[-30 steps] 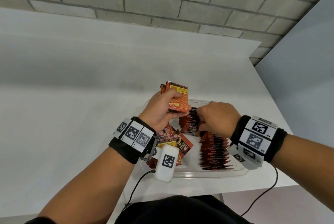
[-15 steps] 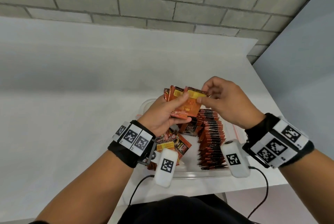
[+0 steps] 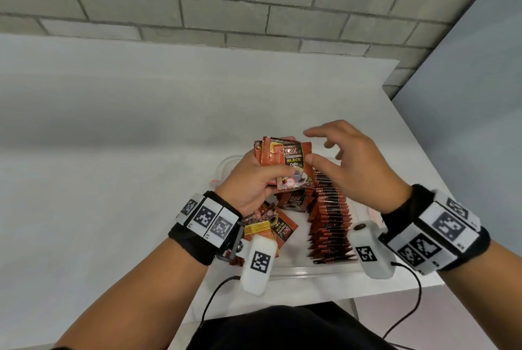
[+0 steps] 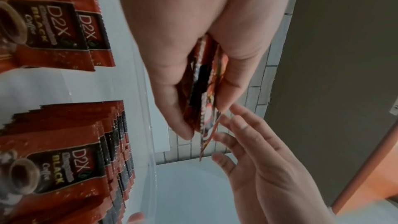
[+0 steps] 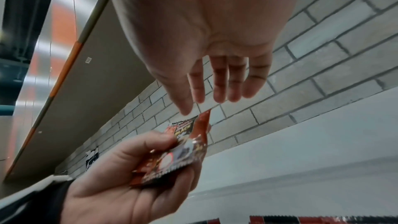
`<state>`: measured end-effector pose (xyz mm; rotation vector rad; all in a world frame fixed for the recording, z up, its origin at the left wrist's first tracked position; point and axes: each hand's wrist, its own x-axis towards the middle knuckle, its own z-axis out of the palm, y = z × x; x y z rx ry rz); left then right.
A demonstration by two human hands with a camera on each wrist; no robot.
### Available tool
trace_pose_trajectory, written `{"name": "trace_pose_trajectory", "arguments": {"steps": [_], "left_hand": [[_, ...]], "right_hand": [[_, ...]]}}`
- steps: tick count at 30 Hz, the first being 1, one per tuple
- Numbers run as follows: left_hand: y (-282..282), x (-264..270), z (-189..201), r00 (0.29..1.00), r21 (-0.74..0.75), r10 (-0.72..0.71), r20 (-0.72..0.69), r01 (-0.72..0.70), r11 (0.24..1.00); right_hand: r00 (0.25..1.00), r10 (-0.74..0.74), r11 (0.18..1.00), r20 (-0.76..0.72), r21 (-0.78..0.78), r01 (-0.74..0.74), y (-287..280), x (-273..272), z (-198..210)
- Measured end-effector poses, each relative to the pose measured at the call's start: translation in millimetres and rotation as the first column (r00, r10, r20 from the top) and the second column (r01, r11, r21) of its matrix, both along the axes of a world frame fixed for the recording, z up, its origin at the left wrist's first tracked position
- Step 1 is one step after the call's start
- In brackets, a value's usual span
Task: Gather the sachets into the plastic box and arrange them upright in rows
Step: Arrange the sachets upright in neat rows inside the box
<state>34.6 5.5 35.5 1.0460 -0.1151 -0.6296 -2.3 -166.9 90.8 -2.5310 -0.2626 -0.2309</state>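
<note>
My left hand grips a small stack of red-and-black coffee sachets above the clear plastic box, thumb across the front one. The same stack of sachets shows edge-on in the left wrist view, pinched between thumb and fingers. My right hand hovers just right of the stack with fingers spread and straight, holding nothing; its thumb tip is close to the top corner of the sachets. A long row of upright sachets stands in the box's right half. Loose sachets lie flat in its left half.
The box sits at the near right corner of a white table, close to the front edge. A grey brick wall runs behind the table. Wrist camera cables hang over the near edge.
My right hand rose from the row in the box to the stack, pinched its front sachet, and now has let go with fingers spread. The front sachet now shows its printed face.
</note>
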Motion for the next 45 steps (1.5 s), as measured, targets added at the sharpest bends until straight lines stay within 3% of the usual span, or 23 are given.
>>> {"name": "trace_pose_trajectory", "arguments": {"steps": [3,6,9,12,20,30,38,45], "left_hand": [[-2.1,-3.0,-1.1,0.998,0.057,-0.037,0.050,0.034,0.998],[-0.1,-1.6,1.1,0.998,0.081,0.040,0.040,-0.044,0.996],[7.4,5.8,-1.3,0.986,0.111,0.167,-0.015,-0.164,0.980],[13.0,9.7,-4.3,0.980,0.117,0.197,-0.037,-0.191,0.975],[15.3,9.1,-5.3,0.987,0.130,0.156,-0.035,-0.150,0.980],[19.2,12.4,-5.6,0.990,0.108,0.134,-0.049,-0.128,0.986],[21.9,14.5,-5.5,0.992,0.092,0.111,-0.054,-0.106,0.990],[21.6,14.6,-4.3,0.994,0.105,0.098,-0.052,-0.092,0.990]], "right_hand": [[0.987,0.015,1.000,-0.161,0.001,-0.015,0.2,5.6,2.1],[0.964,0.027,1.000,-0.265,0.021,-0.022,-2.3,5.2,6.7],[0.909,0.051,0.988,-0.413,-0.113,-0.106,-5.4,1.9,4.1],[0.871,0.024,0.938,-0.491,-0.290,-0.189,-0.4,-3.6,-7.7],[0.884,-0.082,0.710,-0.460,-0.649,-0.272,24.9,-0.9,-31.9],[0.863,-0.148,0.552,-0.482,-0.765,-0.332,42.6,7.3,-36.1],[0.863,-0.174,0.517,-0.474,-0.790,-0.329,49.7,7.6,-31.1],[0.843,-0.167,0.541,-0.511,-0.763,-0.355,46.1,14.2,-35.9]]}}
